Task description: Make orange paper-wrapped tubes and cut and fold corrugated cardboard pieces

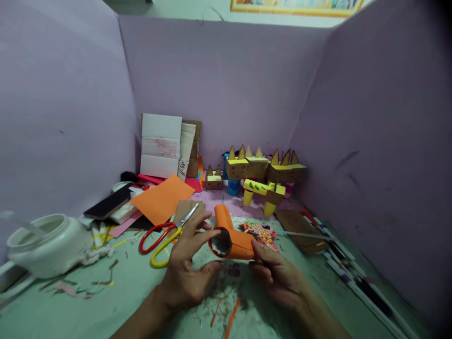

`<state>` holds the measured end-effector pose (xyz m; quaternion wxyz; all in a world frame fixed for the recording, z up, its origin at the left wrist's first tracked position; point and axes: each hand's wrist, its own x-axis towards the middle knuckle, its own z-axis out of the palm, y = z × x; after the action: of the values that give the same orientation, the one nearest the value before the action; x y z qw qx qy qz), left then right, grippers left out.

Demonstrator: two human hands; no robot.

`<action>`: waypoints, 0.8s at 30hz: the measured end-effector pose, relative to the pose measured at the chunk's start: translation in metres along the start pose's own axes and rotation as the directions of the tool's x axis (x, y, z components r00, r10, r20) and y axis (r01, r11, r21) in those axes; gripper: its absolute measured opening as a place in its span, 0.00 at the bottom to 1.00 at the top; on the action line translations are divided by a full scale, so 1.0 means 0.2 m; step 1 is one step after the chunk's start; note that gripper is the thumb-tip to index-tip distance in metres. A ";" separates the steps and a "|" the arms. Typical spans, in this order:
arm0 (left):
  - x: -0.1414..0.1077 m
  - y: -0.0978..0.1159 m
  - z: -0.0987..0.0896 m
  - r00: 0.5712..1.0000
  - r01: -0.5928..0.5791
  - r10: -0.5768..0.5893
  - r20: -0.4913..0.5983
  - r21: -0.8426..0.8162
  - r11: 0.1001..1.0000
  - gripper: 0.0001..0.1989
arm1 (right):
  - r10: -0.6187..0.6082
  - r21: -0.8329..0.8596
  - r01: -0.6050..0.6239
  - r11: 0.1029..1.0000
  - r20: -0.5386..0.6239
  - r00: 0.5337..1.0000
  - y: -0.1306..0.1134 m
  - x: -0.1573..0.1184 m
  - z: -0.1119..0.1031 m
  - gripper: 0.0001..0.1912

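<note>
Flat lavender walls (226, 84) rise on three sides of a pale green tabletop (88, 306). Two bare forearms slant in over it from the near edge, angled toward each other. The left hand (192, 263) forms a wide C, thumb low and fingers arched above it; the right hand (275, 270) is drawn in narrow, its thumb and curled fingers gripping. Metal scissors with one red and one yellow handle (178, 227) lie just beyond the left hand, blades pointing away.

Between the two hands is the T-shaped orange paper tube piece (242, 245) — its main tube runs crosswise, and a shorter tube juts away from the far side. The right hand pinches the tube's right end. The open round end, dark inside, sits in the mouth of the left hand's C: the index fingertip is at the rim, while the thumb tip is just below — whether the thumb touches, I cannot tell.

On the tabletop, nearer than the tube piece and between the wrists, lie thin orange paper strips (233, 318).
</note>
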<state>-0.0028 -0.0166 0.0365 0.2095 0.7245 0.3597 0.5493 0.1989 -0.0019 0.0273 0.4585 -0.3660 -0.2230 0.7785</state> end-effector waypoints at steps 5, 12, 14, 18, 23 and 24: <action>0.00 0.03 0.04 0.947 0.319 -0.305 0.096 -0.214 0.923 0.37 | 0.075 -0.031 -0.072 0.997 0.129 0.989 0.03 0.02 -0.01 0.22; 0.02 0.07 0.06 0.908 0.420 -0.400 0.127 -0.256 0.871 0.21 | 0.186 -0.066 -0.177 0.982 0.179 0.966 0.08 0.03 0.00 0.20; 0.01 0.07 0.07 0.902 0.432 -0.420 0.105 -0.256 0.865 0.20 | 0.216 -0.061 -0.208 0.976 0.158 0.964 0.08 0.04 0.01 0.21; 0.01 0.06 0.07 0.900 0.435 -0.421 0.113 -0.289 0.853 0.21 | 0.089 -0.147 -0.088 0.985 -0.002 0.996 0.07 0.05 0.00 0.22; 0.02 0.06 0.03 0.905 0.424 -0.418 0.085 -0.275 0.863 0.20 | -0.481 -0.652 0.307 0.693 -0.101 0.871 0.01 0.04 -0.07 0.24; 0.02 0.07 0.02 0.905 0.426 -0.411 0.113 -0.270 0.864 0.21 | -0.547 -0.695 0.390 0.604 -0.006 0.837 0.00 0.03 -0.07 0.27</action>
<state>0.0062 -0.0220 0.0479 0.4359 0.6050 0.4188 0.5183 0.2086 0.0042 0.0161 0.5060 -0.5163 -0.5233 0.4512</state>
